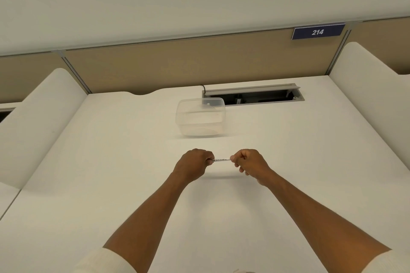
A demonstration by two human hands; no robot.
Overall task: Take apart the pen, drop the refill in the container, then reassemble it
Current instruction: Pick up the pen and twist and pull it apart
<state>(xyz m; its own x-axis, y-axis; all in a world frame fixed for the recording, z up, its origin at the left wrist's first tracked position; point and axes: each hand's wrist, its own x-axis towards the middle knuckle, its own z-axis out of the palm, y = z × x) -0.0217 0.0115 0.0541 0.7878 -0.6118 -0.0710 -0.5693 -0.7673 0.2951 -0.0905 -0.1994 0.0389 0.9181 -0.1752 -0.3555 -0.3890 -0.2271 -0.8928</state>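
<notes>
Midair, pen (220, 159) between both hands

Desk (111, 162): white, wide, plain.
Cable tray (253, 95): grey lid up, dark slot at the desk's far edge.
Partition (177, 66): tan panels behind the desk.
Number plate (318, 31): blue, reads 214, top right of the partition.

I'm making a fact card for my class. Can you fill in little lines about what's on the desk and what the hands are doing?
place: white desk
pen: white pen, held level above the desk
left hand: closed on the pen's left end
right hand: closed on the pen's right end
container: clear plastic, empty, beyond the hands
pen state: in one piece
sign: reads 214
</notes>
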